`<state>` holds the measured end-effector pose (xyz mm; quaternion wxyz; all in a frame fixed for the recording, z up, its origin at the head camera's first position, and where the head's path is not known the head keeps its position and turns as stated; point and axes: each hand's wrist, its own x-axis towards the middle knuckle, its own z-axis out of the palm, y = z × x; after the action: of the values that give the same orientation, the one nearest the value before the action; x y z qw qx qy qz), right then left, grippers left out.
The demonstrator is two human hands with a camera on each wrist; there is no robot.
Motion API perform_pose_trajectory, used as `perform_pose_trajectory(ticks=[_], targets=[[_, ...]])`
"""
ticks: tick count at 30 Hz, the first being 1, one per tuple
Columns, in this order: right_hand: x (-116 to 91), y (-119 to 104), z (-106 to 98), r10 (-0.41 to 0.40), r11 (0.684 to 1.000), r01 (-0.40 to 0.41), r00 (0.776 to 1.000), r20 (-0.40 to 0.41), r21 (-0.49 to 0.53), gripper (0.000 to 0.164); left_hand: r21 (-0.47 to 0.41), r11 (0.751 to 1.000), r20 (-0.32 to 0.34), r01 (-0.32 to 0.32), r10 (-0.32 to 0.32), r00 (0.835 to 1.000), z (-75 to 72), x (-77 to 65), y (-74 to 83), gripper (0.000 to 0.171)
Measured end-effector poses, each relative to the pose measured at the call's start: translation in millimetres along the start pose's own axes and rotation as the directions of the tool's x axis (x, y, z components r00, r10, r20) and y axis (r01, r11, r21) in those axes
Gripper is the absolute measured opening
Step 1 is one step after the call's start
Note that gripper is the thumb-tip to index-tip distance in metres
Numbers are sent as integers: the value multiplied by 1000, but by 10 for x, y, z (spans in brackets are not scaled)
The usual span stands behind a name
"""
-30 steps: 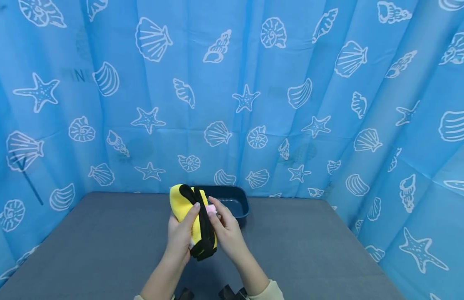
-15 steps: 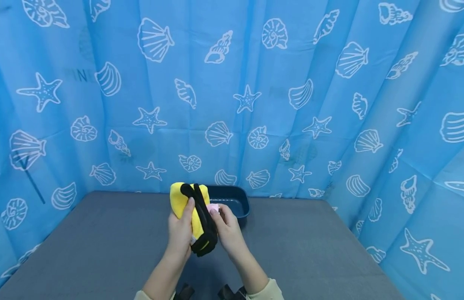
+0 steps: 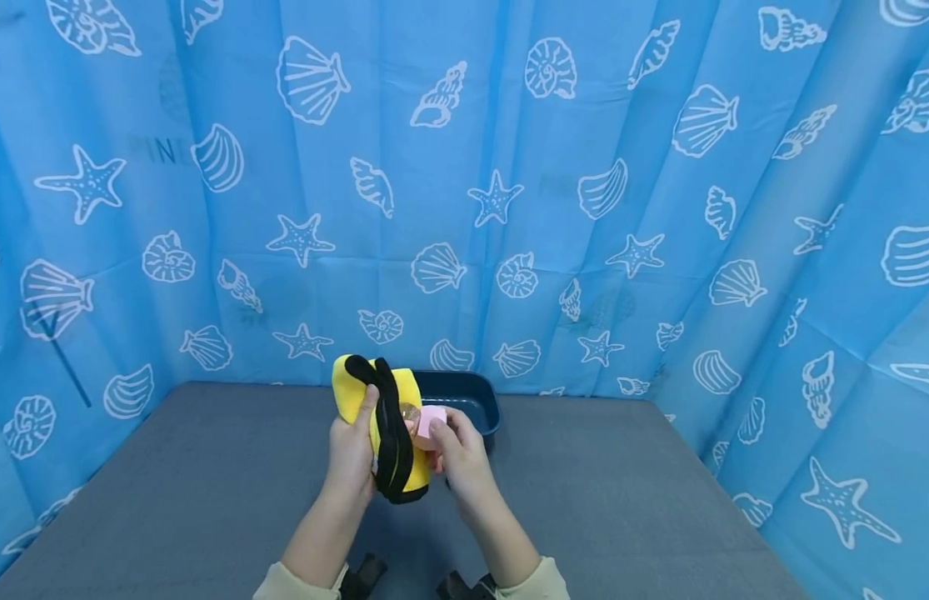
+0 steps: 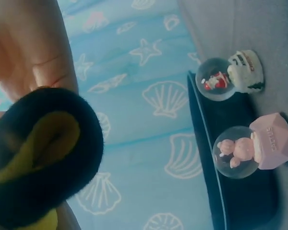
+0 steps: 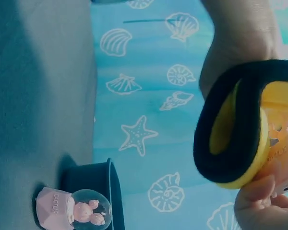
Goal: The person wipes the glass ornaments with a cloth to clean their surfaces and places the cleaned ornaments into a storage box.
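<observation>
My left hand holds a folded yellow cloth with black edging, its thumb across the front. My right hand pinches the pink base of a small snow globe, whose clear dome lies against the cloth's right side. In the right wrist view, the held globe's pink body shows inside the cloth's fold, partly hidden by cloth and fingers. Two more snow globes appear in the left wrist view: one with a white base and a Santa figure, one with a faceted pink base and pink figure.
A dark blue rectangular bin stands at the back of the grey table, behind my hands. The two standing globes are in front of it. A blue seashell curtain hangs behind and at both sides.
My left hand and the cloth have shifted slightly left, and the cloth has turned. More of the pink base and the clear dome now shows between cloth and right fingers.
</observation>
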<state>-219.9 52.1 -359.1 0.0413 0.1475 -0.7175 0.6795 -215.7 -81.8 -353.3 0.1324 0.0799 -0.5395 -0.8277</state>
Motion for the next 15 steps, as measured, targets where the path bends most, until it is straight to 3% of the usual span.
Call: perform_pose_trajectory(ticks=[4,8,12,15], targets=[[39,-7,-51,-9,997,10,1000,-7,79,41,-58,993,11,99,-99,995,-53,23,39,78],[81,-35,-113,-84,993,82,996,29,84,45,-64,989,102,132,-125,987,-85,14,94,77],[116,-34,-150,-143,987,132,980,139,90,46,-14,995,178,98,-94,980,-33,0,123,68],[130,-1,-158,-181,981,162,961,209,104,48,71,996,163,48,-59,985,33,-8,100,63]])
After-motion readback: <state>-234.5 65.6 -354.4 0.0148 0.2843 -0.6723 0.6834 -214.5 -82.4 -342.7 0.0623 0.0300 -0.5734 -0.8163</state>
